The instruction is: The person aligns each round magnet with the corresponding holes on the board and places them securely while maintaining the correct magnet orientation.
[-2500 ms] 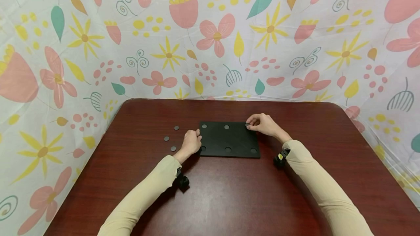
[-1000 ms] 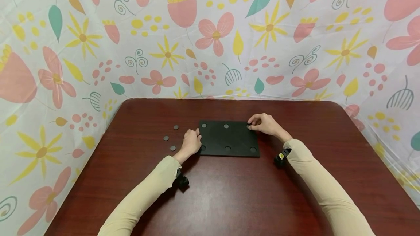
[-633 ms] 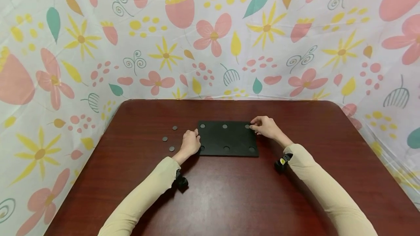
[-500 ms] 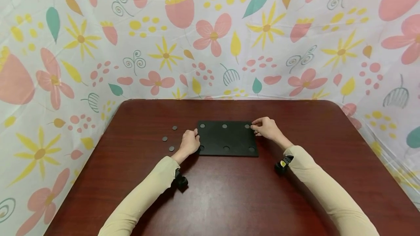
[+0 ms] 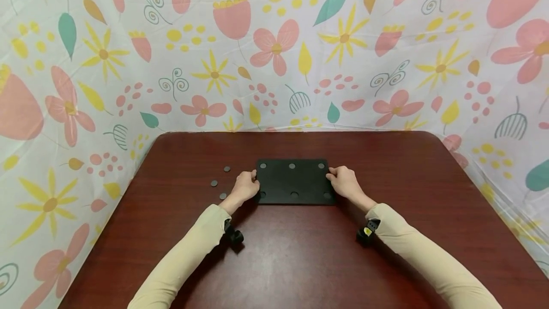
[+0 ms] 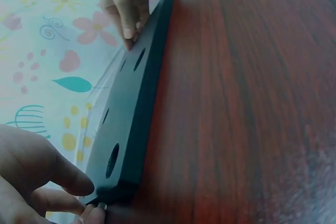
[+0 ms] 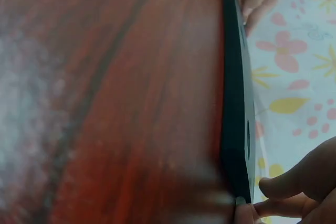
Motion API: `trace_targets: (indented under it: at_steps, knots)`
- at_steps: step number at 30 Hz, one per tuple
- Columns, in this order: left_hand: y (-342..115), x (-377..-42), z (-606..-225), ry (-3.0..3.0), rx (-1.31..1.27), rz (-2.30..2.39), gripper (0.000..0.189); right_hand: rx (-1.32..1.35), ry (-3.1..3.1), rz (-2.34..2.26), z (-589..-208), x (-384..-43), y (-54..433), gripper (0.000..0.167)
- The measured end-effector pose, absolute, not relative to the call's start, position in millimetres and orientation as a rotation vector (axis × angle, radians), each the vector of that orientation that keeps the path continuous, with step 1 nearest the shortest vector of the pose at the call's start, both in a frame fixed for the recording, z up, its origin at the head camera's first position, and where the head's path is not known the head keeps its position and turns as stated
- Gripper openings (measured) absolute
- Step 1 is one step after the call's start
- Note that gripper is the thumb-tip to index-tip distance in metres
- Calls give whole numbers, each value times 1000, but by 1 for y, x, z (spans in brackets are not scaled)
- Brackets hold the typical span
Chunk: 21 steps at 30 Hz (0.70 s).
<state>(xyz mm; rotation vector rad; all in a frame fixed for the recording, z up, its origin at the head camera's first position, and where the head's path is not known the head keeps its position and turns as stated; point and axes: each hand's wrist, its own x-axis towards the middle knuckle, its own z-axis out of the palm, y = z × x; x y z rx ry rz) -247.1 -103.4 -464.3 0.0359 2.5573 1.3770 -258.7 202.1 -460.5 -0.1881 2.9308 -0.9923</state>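
Note:
A flat black rectangular board (image 5: 296, 182) with two rows of round recesses lies on the table. Grey discs fill the far row, one of them the far-right disc (image 5: 321, 166); the near row shows dark hollows, such as the near-middle recess (image 5: 294, 194). My left hand (image 5: 246, 186) grips the board's left edge, thumb on top and fingertips low at the corner in the left wrist view. At the opposite edge my right hand (image 5: 344, 182) pinches the board between thumb and fingers. Its fingertips (image 7: 244, 213) show at the near corner in the right wrist view.
Three loose grey discs lie left of my left hand, among them the middle disc (image 5: 214, 183). The brown wooden table (image 5: 274, 252) extends around the board. A flower-patterned cloth (image 5: 274, 61) hangs behind and beside it.
The right hand lets go of the disc at the far-right recess, leaving it seated there, and moves down onto the board's right edge. The left hand stays at the left edge.

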Motion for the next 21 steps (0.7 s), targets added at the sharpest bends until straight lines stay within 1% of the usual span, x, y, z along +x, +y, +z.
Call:
trace_targets:
  at_steps: [1, 3, 13, 17, 21]
  knots:
    - [-104, -247, -464, 2551, 29, 1376, 37, -180, 2934, -992, -461, -258, 202, 39]
    - [-104, -248, -464, 2548, 25, 1365, 45, -173, 2941, -988, -462, -258, 201, 39]
    - [-109, -253, -454, 2575, -74, 1384, 42, -206, 3005, -951, -462, -259, 200, 34]
    - [-115, -253, -448, 2581, -75, 1473, 39, -188, 3009, -937, -461, -258, 199, 34]
    - [-126, -252, -444, 2508, -54, 1669, 37, -184, 3011, -921, -461, -258, 200, 34]
